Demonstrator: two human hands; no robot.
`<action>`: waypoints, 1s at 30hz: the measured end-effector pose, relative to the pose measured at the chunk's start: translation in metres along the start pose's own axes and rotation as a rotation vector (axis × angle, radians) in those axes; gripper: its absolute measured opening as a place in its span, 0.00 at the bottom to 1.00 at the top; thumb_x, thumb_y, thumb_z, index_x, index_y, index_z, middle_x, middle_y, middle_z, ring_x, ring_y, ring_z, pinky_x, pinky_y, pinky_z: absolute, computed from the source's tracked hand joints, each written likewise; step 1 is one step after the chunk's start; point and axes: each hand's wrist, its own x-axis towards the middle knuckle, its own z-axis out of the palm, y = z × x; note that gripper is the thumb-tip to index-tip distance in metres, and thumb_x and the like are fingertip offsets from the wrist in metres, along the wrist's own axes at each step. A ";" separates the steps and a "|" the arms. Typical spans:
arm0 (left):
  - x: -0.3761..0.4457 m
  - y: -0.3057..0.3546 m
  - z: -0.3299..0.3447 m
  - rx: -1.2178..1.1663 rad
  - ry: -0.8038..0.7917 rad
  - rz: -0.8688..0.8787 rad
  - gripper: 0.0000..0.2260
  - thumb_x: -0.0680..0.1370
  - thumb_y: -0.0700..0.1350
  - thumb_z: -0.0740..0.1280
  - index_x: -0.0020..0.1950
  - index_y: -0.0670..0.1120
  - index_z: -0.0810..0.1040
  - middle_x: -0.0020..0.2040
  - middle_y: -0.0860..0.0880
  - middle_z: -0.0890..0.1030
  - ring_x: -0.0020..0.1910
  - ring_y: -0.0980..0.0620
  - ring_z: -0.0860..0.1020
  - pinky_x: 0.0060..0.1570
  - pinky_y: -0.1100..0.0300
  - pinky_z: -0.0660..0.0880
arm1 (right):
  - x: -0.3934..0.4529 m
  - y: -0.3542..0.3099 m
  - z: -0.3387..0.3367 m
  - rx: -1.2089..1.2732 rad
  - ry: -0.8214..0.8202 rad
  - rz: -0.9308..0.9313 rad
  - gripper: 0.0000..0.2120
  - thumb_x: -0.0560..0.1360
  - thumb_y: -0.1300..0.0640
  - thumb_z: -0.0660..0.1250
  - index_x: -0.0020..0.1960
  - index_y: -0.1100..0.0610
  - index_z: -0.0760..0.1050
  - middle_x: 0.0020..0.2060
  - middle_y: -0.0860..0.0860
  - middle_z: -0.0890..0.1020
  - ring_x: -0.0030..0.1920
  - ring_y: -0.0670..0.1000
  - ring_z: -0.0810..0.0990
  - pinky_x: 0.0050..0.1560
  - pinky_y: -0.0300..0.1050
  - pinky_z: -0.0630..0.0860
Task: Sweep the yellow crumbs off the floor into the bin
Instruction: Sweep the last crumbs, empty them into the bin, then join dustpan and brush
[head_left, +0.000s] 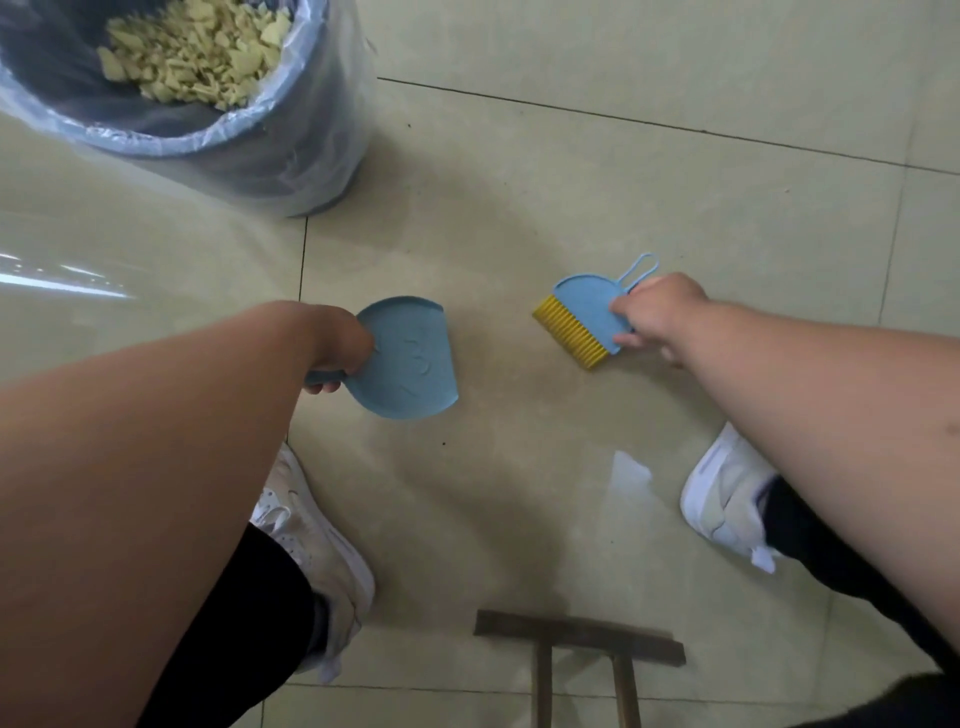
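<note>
My left hand grips the handle of a small blue dustpan, which lies low over the floor with its open edge facing right and nothing in it. My right hand holds a blue hand brush with yellow bristles pointing down-left at the tiles. A gap of bare floor separates pan and brush. The blue bin, lined with a clear plastic bag, stands at the upper left with a heap of yellow crumbs inside. No crumbs show on the floor between the tools.
My two white shoes stand on the pale green tiled floor, one on each side. A dark wooden stool sits at the bottom edge between my legs.
</note>
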 end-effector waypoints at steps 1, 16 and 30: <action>0.004 0.002 0.000 -0.008 0.000 0.008 0.10 0.83 0.35 0.58 0.42 0.36 0.70 0.30 0.43 0.70 0.27 0.48 0.64 0.28 0.60 0.61 | 0.000 0.002 -0.005 0.129 -0.066 0.071 0.06 0.77 0.60 0.71 0.53 0.58 0.78 0.51 0.57 0.84 0.47 0.55 0.86 0.38 0.49 0.86; 0.030 0.084 0.028 0.024 -0.021 0.057 0.14 0.84 0.43 0.63 0.45 0.34 0.79 0.28 0.42 0.83 0.25 0.45 0.78 0.31 0.55 0.78 | -0.001 0.021 -0.092 -0.160 0.165 -0.219 0.12 0.72 0.53 0.63 0.47 0.60 0.79 0.37 0.55 0.87 0.33 0.54 0.88 0.41 0.47 0.85; 0.022 0.142 0.051 0.032 0.007 -0.066 0.14 0.85 0.45 0.58 0.50 0.36 0.75 0.32 0.40 0.80 0.24 0.47 0.73 0.28 0.59 0.73 | -0.028 0.057 0.004 -0.822 0.008 -0.716 0.30 0.77 0.54 0.67 0.75 0.62 0.61 0.62 0.65 0.75 0.55 0.69 0.81 0.53 0.59 0.77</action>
